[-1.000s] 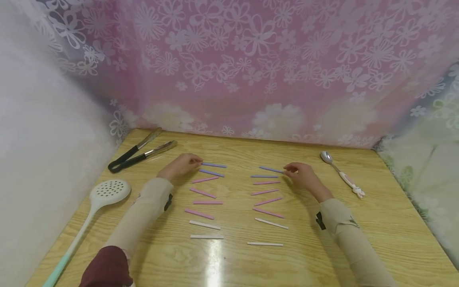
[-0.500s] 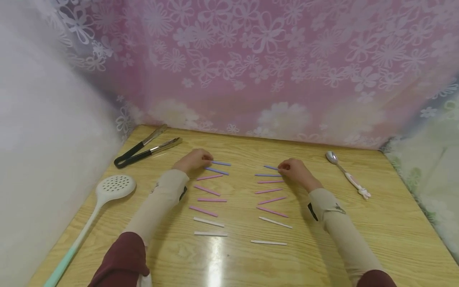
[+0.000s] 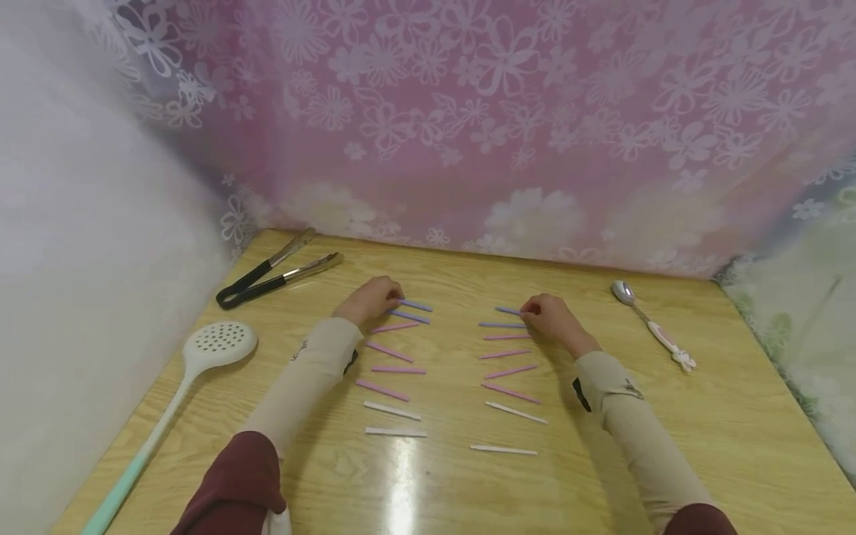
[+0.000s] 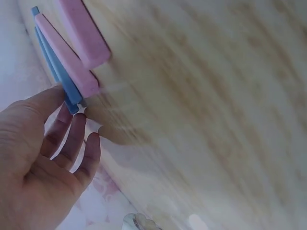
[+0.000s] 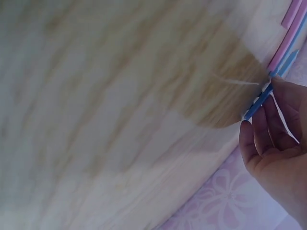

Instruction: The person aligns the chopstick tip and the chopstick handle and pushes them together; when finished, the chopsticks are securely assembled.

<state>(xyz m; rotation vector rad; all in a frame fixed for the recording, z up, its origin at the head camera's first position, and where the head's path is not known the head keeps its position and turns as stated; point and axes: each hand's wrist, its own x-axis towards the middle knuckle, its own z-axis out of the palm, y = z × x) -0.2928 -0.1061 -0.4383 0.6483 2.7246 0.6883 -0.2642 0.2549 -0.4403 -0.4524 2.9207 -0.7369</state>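
My left hand point(image 3: 371, 301) pinches the near end of a slim blue plastic stick point(image 3: 417, 305), topmost in the left column, between thumb and fingers. A second blue stick point(image 3: 410, 317) lies just below it. On the right, the thumb and fingertips of my right hand point(image 3: 553, 319) grip the outer end of another blue stick point(image 3: 507, 310), with one more blue stick point(image 3: 500, 325) under it. In the right wrist view, the held blue stick point(image 5: 258, 105) pokes out past the fingertips. The left wrist view has two pink sticks point(image 4: 67, 55) close to the blue ones.
Below the blue sticks, both columns continue with several pink sticks point(image 3: 398, 370) and a few white sticks point(image 3: 396, 432) on the wooden table point(image 3: 455, 490). Black-handled tongs point(image 3: 267, 282) and a slotted skimmer point(image 3: 219, 346) lie left, a spoon point(image 3: 658, 334) right. A floral curtain point(image 3: 428, 134) backs the table.
My left hand has shifted a little to the right along its blue stick's side. My right hand has moved slightly left and covers more of its blue stick. The view has drifted slightly.
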